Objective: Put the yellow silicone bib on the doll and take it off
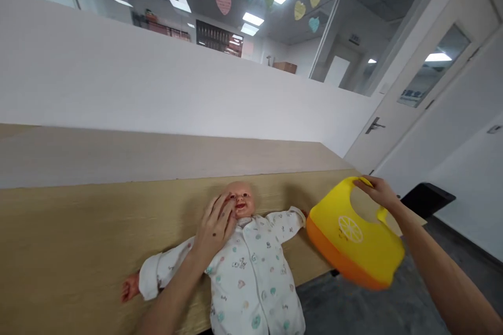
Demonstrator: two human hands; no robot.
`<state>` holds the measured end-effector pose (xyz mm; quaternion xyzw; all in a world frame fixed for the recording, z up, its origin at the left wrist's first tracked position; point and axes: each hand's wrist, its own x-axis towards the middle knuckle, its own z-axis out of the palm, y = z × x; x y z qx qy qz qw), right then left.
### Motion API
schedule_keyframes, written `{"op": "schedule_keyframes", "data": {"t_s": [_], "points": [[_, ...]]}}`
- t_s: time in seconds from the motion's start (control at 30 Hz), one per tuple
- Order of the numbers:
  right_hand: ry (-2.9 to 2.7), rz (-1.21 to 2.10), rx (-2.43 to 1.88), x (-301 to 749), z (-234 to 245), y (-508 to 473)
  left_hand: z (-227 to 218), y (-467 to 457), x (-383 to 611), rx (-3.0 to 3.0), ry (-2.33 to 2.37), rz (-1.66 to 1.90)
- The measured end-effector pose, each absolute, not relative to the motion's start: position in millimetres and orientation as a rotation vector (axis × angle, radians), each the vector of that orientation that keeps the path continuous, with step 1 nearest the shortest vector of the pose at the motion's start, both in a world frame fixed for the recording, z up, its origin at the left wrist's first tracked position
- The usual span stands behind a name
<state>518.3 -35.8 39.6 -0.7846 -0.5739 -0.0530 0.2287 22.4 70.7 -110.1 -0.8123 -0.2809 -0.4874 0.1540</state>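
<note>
A baby doll (251, 267) in a white printed suit lies on its back on the wooden table (78, 235), arms spread. My left hand (215, 225) rests on the doll's cheek and shoulder, fingers apart and curved. My right hand (375, 190) grips the neck strap of a yellow and orange silicone bib (353, 235), which hangs in the air to the right of the doll, beyond the table's corner.
A white partition wall (157, 89) runs behind the table, with glass and paper hearts (223, 2) above it. A door (412, 94) stands at the right. A black seat (426, 198) is beside the table's end, over grey floor.
</note>
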Motion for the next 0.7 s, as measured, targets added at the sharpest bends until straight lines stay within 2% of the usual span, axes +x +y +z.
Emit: {"op": "schedule_keyframes", "data": {"t_s": [0.13, 0.33, 0.47, 0.7], "points": [[-1.431, -0.070, -2.565, 580, -7, 5, -111, 74, 20, -2.316, -0.870, -1.369], [-1.188, -0.092, -2.717, 617, -61, 26, -105, 71, 17, -2.313, -0.859, -1.369], [-0.905, -0.153, -2.748, 638, -64, 27, -103, 72, 16, -2.339, -0.874, -1.356], [-0.635, -0.331, -2.688, 654, -34, 41, -98, 72, 17, -2.367, -0.824, -1.384]]}}
